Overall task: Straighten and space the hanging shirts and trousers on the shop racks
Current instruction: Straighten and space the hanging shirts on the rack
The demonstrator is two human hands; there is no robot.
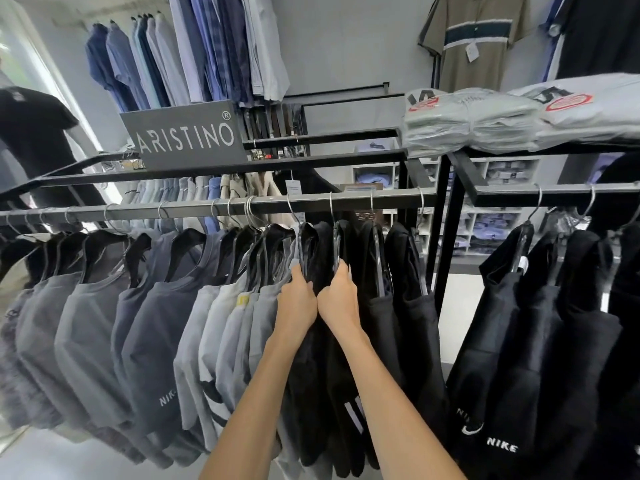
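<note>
- Black shirts (388, 317) hang on hangers from the rail (311, 201), just right of the grey shirts (86, 323).
- Left hand (298, 301) and right hand (338, 299) touch side by side, each gripping a black shirt's shoulder.
</note>
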